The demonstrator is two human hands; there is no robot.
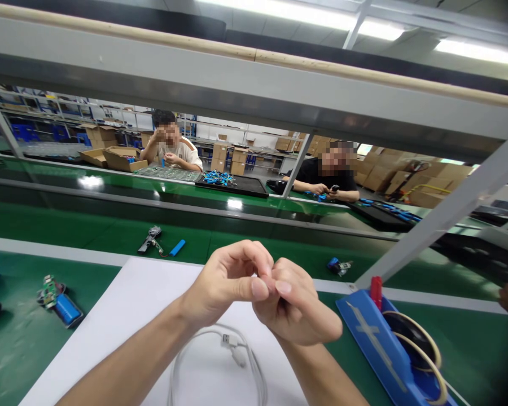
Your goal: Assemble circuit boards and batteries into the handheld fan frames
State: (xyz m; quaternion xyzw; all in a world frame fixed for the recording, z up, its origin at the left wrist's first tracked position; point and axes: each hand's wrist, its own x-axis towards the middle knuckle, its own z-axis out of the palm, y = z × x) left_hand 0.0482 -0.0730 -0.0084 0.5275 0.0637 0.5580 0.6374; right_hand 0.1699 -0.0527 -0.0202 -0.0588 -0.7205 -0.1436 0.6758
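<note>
Left hand [231, 279] and right hand [296, 301] meet above white paper [152, 287]; fingers [260, 288] of both pressed together at tips, cannot tell if small thing is pinched between
Nearest thing, white cable [261, 380], lies loosely coiled on paper, below hands
Cable looks light, soft, easy to bend, perhaps little slippery; plug [232, 340] seems stiff, better to take hold at its body, not pull thin cable

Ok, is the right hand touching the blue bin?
Apart: the head view shows a strip of green table between the right hand and the blue bin.
</note>
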